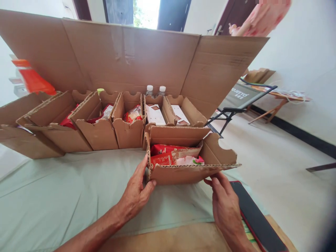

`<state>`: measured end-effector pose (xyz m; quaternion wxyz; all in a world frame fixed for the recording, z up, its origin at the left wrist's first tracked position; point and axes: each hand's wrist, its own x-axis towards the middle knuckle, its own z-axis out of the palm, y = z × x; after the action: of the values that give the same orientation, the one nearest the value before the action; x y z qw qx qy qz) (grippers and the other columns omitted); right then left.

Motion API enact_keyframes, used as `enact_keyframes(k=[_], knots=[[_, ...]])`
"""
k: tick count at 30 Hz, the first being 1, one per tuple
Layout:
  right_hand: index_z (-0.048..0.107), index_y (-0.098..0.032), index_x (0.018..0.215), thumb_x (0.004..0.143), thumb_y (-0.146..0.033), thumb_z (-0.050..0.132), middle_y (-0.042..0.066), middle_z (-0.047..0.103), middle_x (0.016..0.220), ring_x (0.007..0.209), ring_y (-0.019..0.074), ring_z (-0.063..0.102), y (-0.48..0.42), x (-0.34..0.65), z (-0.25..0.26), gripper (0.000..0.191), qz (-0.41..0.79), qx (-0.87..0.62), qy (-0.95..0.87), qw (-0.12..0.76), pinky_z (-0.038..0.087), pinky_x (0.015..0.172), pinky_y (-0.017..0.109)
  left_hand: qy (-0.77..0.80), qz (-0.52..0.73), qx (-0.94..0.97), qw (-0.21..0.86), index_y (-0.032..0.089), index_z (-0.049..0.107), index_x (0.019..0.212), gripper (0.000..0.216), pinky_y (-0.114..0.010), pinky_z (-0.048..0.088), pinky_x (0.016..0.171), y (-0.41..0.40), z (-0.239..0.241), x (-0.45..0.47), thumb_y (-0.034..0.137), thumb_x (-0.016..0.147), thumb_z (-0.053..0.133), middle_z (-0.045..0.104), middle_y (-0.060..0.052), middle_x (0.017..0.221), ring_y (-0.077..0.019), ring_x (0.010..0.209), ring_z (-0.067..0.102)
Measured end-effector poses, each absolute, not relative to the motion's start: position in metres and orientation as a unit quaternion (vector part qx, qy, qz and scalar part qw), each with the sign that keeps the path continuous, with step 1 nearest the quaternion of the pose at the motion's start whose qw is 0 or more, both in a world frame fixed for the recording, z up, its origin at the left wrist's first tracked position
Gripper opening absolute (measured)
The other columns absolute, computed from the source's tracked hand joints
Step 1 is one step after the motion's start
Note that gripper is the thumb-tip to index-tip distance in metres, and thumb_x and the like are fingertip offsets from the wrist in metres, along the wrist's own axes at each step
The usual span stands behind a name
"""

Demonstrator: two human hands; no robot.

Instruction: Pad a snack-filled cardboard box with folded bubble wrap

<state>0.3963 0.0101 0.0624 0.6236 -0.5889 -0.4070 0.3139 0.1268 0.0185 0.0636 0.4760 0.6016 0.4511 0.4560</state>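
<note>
A small cardboard box [183, 157] of red packets [168, 155] stands near the front right of the cloth-covered table [65, 196], just before a row of open boxes [99, 122] backed by a tall cardboard sheet [131, 56]; bare cloth lies open to its left. The left hand [136, 192], loosely curled, grips the box's left front corner. The right hand [225, 206], fingers half closed, touches its lower right edge beside a dark phone [254, 217].

White walls [301, 49], pale floor [275, 168], folding chair [240, 99], bright doorway [145, 12], perhaps window.
</note>
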Motion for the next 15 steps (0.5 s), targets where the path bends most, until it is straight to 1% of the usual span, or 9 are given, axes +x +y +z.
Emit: enact_keyframes(k=[2, 6, 10, 13, 15], knots=[[0.07, -0.026, 0.124, 0.085, -0.057, 0.071, 0.006, 0.068, 0.133, 0.124, 0.0269, 0.058, 0.013, 0.394, 0.065, 0.05, 0.327, -0.574, -0.412, 0.628, 0.045, 0.105, 0.04, 0.456, 0.458, 0.596, 0.476, 0.024, 0.046, 0.149, 0.059, -0.05, 0.048, 0.108, 0.021, 0.064, 0.127, 0.027, 0.091, 0.059, 0.039, -0.011, 0.164, -0.0323, 0.136, 0.052], [0.069, -0.027, 0.125, 0.084, -0.058, 0.072, 0.007, 0.067, 0.135, 0.129, 0.028, 0.056, 0.02, 0.388, 0.065, 0.052, 0.349, -0.554, -0.42, 0.629, 0.042, 0.111, 0.044, 0.455, 0.459, 0.598, 0.473, 0.024, 0.036, 0.156, 0.068, -0.049, 0.046, 0.112, 0.03, 0.064, 0.124, 0.028, 0.092, 0.057, 0.037, -0.011, 0.166, -0.0315, 0.142, 0.047], [0.066, -0.025, 0.127, 0.079, -0.057, 0.077, 0.009, 0.066, 0.138, 0.134, 0.0303, 0.054, 0.02, 0.385, 0.062, 0.06, 0.349, -0.561, -0.409, 0.629, 0.038, 0.116, 0.05, 0.454, 0.462, 0.613, 0.452, 0.027, 0.035, 0.158, 0.067, -0.049, 0.044, 0.115, 0.037, 0.061, 0.121, 0.029, 0.094, 0.055, 0.044, -0.01, 0.162, -0.0312, 0.146, 0.044], [0.063, -0.021, 0.133, 0.075, -0.057, 0.079, 0.013, 0.062, 0.144, 0.138, 0.0325, 0.051, 0.006, 0.383, 0.062, 0.07, 0.34, -0.595, -0.394, 0.613, 0.038, 0.118, 0.05, 0.487, 0.432, 0.636, 0.414, 0.023, 0.027, 0.161, 0.07, -0.054, 0.042, 0.116, 0.032, 0.053, 0.114, 0.03, 0.096, 0.051, 0.046, -0.015, 0.159, -0.0327, 0.146, 0.046], [0.059, -0.02, 0.139, 0.076, -0.06, 0.076, 0.014, 0.059, 0.147, 0.139, 0.0343, 0.051, -0.011, 0.382, 0.059, 0.076, 0.317, -0.636, -0.399, 0.579, 0.039, 0.117, 0.05, 0.515, 0.38, 0.676, 0.365, 0.016, 0.021, 0.163, 0.074, -0.059, 0.039, 0.117, 0.02, 0.048, 0.105, 0.031, 0.096, 0.05, 0.044, -0.022, 0.159, -0.0363, 0.146, 0.044]])
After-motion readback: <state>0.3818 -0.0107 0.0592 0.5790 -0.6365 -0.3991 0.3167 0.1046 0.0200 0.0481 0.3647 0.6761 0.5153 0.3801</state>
